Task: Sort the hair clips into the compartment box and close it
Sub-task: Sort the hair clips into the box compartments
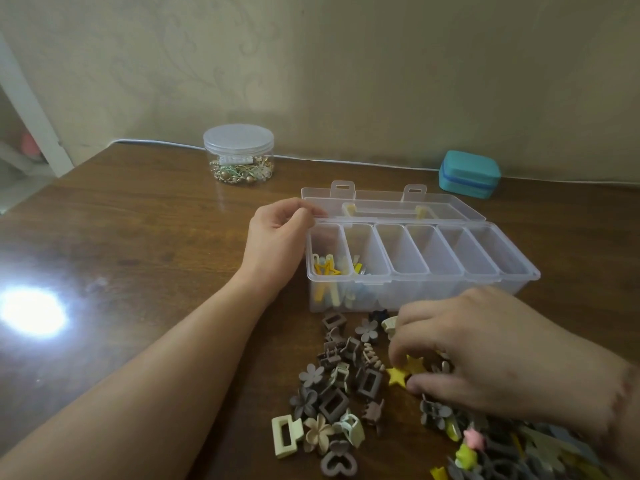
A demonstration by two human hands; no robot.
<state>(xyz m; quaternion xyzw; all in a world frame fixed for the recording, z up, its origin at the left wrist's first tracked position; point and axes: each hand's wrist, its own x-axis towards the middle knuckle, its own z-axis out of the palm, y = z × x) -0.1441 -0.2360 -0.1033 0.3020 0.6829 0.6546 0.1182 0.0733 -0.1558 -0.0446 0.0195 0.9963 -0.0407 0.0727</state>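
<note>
A clear plastic compartment box (519,271) stands open on the wooden table, its lid (460,204) laid back behind it. The leftmost compartment holds yellow clips, among them a star outline clip (325,269); the second holds a few clips; the others look bare. My left hand (280,233) rests against the box's left end, fingers curled, holding nothing that I can see. In front of the box lies a pile of hair clips (341,386) in brown, grey and beige. My right hand (485,348) reaches into the pile and pinches yellow star clips (403,372).
A round clear jar (238,154) with a lid, holding beads and jewellery, stands at the back. A teal zip case (469,173) sits at the back right by the wall. More mixed clips (519,448) spread at the lower right. A bright light glare (33,310) lies on the left tabletop.
</note>
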